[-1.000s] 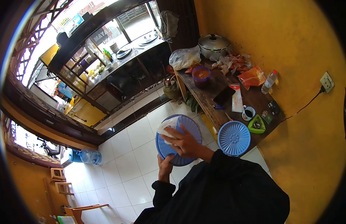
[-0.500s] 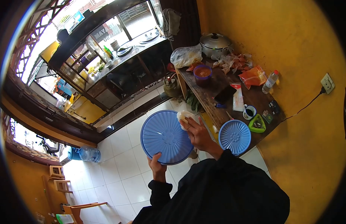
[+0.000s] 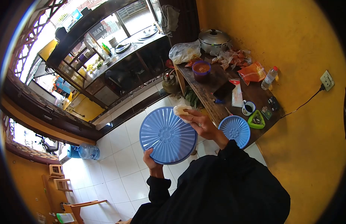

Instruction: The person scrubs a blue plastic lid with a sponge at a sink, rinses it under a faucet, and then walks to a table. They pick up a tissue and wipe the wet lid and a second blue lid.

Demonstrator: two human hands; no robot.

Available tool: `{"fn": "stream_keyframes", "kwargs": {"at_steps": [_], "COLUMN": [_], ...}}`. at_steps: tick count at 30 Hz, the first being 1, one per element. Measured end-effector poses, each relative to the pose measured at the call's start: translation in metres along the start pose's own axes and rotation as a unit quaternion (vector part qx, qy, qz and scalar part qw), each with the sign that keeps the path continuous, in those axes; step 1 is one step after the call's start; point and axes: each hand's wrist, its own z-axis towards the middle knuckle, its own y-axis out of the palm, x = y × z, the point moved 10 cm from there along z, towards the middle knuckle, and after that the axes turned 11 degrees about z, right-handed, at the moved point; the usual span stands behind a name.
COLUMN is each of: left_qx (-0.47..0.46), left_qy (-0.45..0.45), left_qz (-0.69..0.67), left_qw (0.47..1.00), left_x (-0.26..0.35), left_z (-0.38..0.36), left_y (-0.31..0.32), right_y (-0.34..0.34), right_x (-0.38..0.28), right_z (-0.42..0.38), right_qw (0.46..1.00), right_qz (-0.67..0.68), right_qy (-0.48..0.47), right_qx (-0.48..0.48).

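Note:
A large round blue plastic lid (image 3: 166,135) with radiating ridges is held up over the tiled floor. My left hand (image 3: 152,161) grips its lower left rim, thumb on the top face. My right hand (image 3: 203,127) is closed on a crumpled whitish cloth (image 3: 183,112), pressed at the lid's upper right edge. Its fingertips are partly hidden by the cloth. To the right of that hand, a smaller blue ridged lid (image 3: 234,130) lies at the near corner of the wooden table (image 3: 206,95), partly covered by my sleeve.
On the table stand a lidded pot (image 3: 214,40), a purple-rimmed tub (image 3: 201,70) of reddish sauce, a cup (image 3: 248,108), a green ashtray (image 3: 257,120) and a water bottle (image 3: 269,78). A cord runs to a wall socket (image 3: 327,80). Wooden stools (image 3: 61,184) are at lower left.
The large lid has turned slightly in my left hand, which has shifted a little up and left. My right hand has moved slightly along the rim with the cloth.

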Motion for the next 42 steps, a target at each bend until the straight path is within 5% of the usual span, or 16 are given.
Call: {"fn": "stream_keyframes", "kwargs": {"at_steps": [24,29,42], "left_qx": [0.051,0.02,0.058], "left_qy": [-0.023,-0.092,-0.043], "left_qz": [-0.038,-0.023,-0.052], "left_qw": [0.998,0.995,0.996], "left_x": [-0.014,-0.037,-0.016], "left_z": [0.023,0.022,0.032], "left_y": [0.005,0.012,0.0], "right_y": [0.015,0.046,0.018], "right_x": [-0.006,-0.007,0.007], "right_z": [-0.052,-0.05,-0.068], "right_qw": [0.994,0.99,0.982], "right_qz": [-0.106,-0.1,-0.154], "right_qy": [-0.032,-0.05,-0.014], "right_qx": [0.023,-0.085,-0.105]}}
